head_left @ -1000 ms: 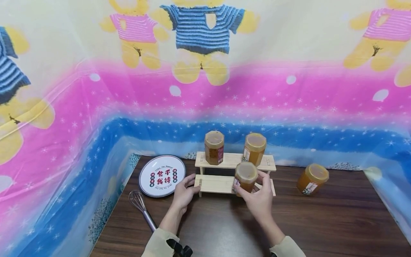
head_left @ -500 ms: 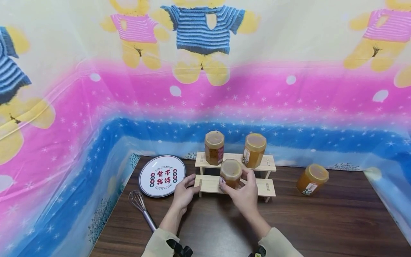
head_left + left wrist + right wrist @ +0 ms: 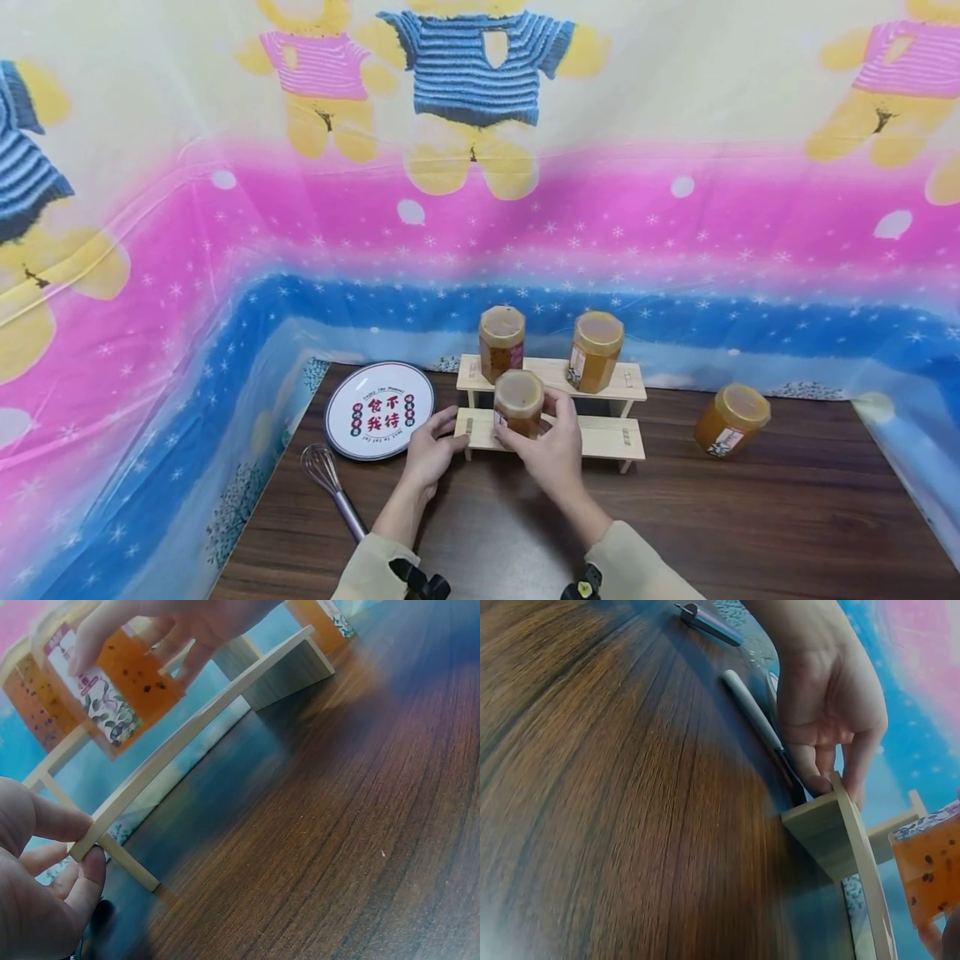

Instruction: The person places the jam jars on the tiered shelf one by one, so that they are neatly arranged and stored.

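Hands at the rack: right hand [image 3: 551, 446] grips a jar [image 3: 517, 402] seemingly just landing on the lower shelf [image 3: 600, 436], left hand [image 3: 429, 450] pinches its end; two jars shelved, one jar [image 3: 729, 419] left on the desk [image 3: 750, 525].

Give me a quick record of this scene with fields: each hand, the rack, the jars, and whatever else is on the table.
Left hand: grips the left end of the wooden rack
Right hand: holds a jar at the lower step
Upper step: two jars, upright
Loose jar: on the table, right of the rack, tilted
Plate: left of the rack
Whisk: in front of the plate
Backdrop: bear-print sheet
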Action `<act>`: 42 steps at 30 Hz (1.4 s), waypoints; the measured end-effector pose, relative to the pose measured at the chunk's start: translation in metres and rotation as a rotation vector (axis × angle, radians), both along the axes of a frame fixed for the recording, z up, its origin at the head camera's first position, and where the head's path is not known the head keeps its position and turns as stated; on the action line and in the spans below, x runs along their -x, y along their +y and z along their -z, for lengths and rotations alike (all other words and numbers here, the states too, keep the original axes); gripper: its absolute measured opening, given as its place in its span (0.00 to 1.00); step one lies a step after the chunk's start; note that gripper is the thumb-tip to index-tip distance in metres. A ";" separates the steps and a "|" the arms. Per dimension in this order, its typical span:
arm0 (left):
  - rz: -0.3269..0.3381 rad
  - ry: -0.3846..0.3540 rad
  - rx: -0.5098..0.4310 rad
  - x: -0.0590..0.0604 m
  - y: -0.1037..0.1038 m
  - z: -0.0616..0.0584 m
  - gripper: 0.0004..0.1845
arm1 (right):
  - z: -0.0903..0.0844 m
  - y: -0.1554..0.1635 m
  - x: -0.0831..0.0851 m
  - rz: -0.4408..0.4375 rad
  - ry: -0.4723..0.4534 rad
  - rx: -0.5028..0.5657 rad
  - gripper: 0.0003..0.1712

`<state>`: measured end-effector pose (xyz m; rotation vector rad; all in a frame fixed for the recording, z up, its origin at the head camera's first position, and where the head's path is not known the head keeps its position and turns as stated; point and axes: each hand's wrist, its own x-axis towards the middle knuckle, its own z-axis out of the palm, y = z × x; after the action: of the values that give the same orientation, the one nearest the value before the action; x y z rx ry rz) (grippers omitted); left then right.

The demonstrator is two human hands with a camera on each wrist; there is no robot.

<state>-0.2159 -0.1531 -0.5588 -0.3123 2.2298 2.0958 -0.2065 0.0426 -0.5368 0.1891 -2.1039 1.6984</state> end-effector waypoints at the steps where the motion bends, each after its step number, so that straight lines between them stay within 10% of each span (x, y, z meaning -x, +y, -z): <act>1: 0.002 0.002 -0.001 0.000 0.000 0.000 0.32 | 0.000 -0.001 0.000 0.000 -0.002 -0.003 0.44; 42: 0.005 0.008 -0.014 0.000 0.000 -0.001 0.33 | 0.012 -0.022 0.007 0.025 -0.019 -0.042 0.46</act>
<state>-0.2157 -0.1533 -0.5580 -0.2978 2.2167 2.1132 -0.2134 0.0204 -0.5493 0.1590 -2.1476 1.6485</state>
